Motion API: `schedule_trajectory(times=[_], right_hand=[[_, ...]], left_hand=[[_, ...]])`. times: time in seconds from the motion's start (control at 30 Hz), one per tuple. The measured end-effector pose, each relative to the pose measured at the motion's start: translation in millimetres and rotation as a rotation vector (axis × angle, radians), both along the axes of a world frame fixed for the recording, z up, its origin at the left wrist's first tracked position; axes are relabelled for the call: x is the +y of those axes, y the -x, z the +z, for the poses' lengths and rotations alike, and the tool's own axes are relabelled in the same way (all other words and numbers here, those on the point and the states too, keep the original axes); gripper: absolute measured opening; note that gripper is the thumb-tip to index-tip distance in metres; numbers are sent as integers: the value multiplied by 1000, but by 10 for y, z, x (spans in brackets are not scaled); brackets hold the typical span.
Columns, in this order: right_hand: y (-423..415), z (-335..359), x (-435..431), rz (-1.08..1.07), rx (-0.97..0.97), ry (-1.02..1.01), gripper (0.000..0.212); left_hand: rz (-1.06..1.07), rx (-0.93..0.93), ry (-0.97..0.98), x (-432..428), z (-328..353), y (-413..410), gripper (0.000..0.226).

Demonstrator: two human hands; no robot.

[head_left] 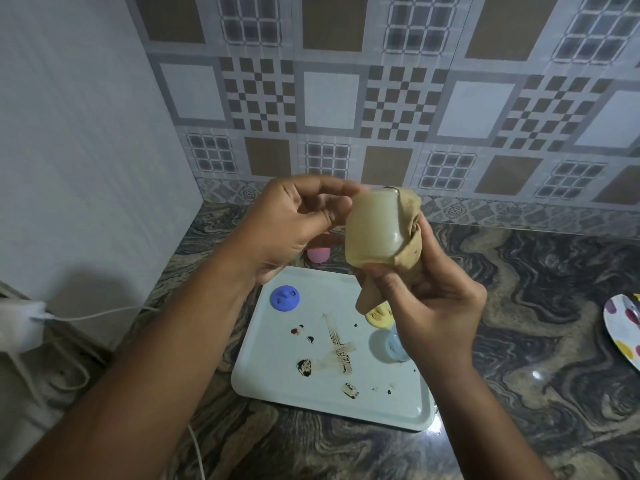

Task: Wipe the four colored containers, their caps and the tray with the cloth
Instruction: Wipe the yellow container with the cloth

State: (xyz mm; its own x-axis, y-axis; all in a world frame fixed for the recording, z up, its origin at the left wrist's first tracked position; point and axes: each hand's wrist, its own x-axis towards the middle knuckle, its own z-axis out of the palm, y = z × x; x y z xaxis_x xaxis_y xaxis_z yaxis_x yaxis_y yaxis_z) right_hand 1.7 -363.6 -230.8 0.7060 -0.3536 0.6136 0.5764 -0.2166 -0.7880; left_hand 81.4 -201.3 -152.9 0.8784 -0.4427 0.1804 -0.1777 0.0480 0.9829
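**A:** Where was the container being cleaned?

**B:** Held in the air above the far end of the tray (pixel 277 368). It was the pale yellow container (pixel 375 226), tilted, with the tan cloth (pixel 410 244) wrapped round its right side and underside.

**A:** And the hands?

**B:** The right hand (pixel 433 306) gripped the cloth, fingers curled round it, and so held the container through it. A tail of cloth hung below the thumb, over the tray. The left hand (pixel 291 226) was at the container's left end with its fingers bent towards it. That part was blurred, so I could not tell whether it pinched the rim or only touched it.

**A:** What lay on the tray itself?

**B:** A blue cap (pixel 284 298) near the far left corner. A yellow cap (pixel 377 315) lay on the tray's right part, half hidden by the cloth. Just nearer than that was a pale blue container (pixel 394 346), partly behind the right wrist. Brown stains (pixel 341 351) were smeared across the middle and the near edge.

**A:** Anything off the tray?

**B:** A pink item (pixel 318 254) sat just beyond its far edge, mostly hidden behind the left hand. A spotted plate (pixel 620 327) was well to the tray's right on the marbled counter (pixel 536 306). A white charger (pixel 20 327) with its cable (pixel 104 315) was well to the left.
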Motion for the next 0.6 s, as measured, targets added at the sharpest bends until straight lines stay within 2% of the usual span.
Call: schedule_trajectory(times=[0.1,0.2,0.3,0.47,0.6], right_hand=[[-7,-24,9,-52,-12,99,82],[-6,-20,-18,-52,-13,131,83],[20,12,-19,10,26,8,79],[22,42,42,85,31,-144,78],[-14,0,26,28,26,74,86]], left_hand=[[4,-8,11,-14,22,-5,23],[35,-93,-22,-32,47,8,21],[73,-143,-65,-25,52,17,29],[1,43,-20,47,-9,21,30],[61,-10,-19,17,-12,20,26]])
